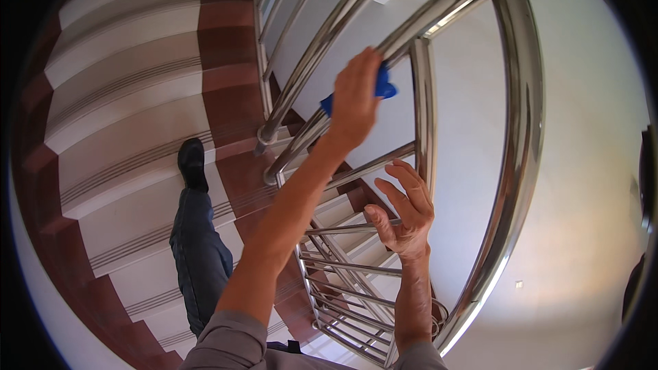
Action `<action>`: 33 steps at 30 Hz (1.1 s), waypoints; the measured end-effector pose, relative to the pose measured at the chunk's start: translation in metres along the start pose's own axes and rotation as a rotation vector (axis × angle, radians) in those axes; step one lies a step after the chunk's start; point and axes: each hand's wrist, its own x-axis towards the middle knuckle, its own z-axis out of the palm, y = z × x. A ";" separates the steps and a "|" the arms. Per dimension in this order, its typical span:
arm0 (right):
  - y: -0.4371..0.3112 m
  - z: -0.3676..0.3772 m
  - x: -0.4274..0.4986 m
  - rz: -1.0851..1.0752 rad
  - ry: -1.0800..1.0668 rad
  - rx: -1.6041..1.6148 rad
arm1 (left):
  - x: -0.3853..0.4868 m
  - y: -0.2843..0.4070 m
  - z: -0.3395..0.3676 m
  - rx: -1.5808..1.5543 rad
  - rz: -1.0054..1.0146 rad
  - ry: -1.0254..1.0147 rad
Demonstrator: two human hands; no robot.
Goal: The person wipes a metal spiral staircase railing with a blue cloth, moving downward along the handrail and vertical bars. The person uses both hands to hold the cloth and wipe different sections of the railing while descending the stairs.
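Note:
My left hand is wrapped over a blue cloth, pressing it on a thick stainless steel post of the stair railing. Parts of the cloth stick out on both sides of the hand; the rest is hidden under the palm and fingers. Lower and to the right, my right hand is held with its fingers apart and curved, and nothing is in it. It is near an upright steel bar of the railing frame. The broad curved steel handrail runs along the right of both hands.
Pale stair treads with red-brown borders lie to the left. A leg in dark trousers with a black shoe stands on them. More steel railing bars and a lower flight show below. Beyond the handrail is a white wall.

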 end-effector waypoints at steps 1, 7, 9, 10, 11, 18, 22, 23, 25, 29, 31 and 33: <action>0.000 -0.001 0.000 -0.001 0.029 0.058 | -0.008 -0.005 -0.010 -0.042 -0.033 -0.013; -0.001 -0.005 -0.003 0.018 0.042 0.141 | 0.006 -0.026 -0.064 -0.076 -0.222 0.374; -0.002 -0.005 -0.003 0.036 0.015 0.136 | 0.016 -0.014 -0.065 -0.076 -0.170 0.267; -0.003 -0.005 -0.002 0.039 0.011 0.130 | 0.021 -0.005 -0.056 -0.090 -0.106 0.157; -0.004 -0.006 -0.001 0.026 0.009 0.129 | 0.026 0.004 -0.046 -0.112 -0.056 0.051; -0.008 -0.010 0.007 -0.036 0.011 0.103 | 0.073 0.010 -0.017 -0.037 0.079 -0.205; -0.006 -0.008 0.001 0.003 -0.069 0.016 | 0.074 -0.003 -0.004 -0.277 -0.080 -0.208; -0.008 -0.007 -0.002 -0.021 -0.043 -0.002 | 0.065 -0.004 -0.003 -0.286 -0.102 -0.213; -0.006 -0.004 -0.004 -0.025 -0.032 -0.054 | 0.056 -0.015 -0.004 -0.302 -0.080 -0.175; -0.011 -0.015 -0.014 -0.056 -0.069 -0.175 | 0.007 -0.034 -0.015 -0.306 -0.211 -0.169; -0.010 -0.018 -0.017 -0.066 -0.114 -0.187 | -0.026 -0.047 -0.019 -0.239 -0.237 -0.146; -0.008 -0.021 -0.019 -0.043 -0.150 -0.158 | -0.061 -0.063 -0.024 -0.199 -0.275 -0.140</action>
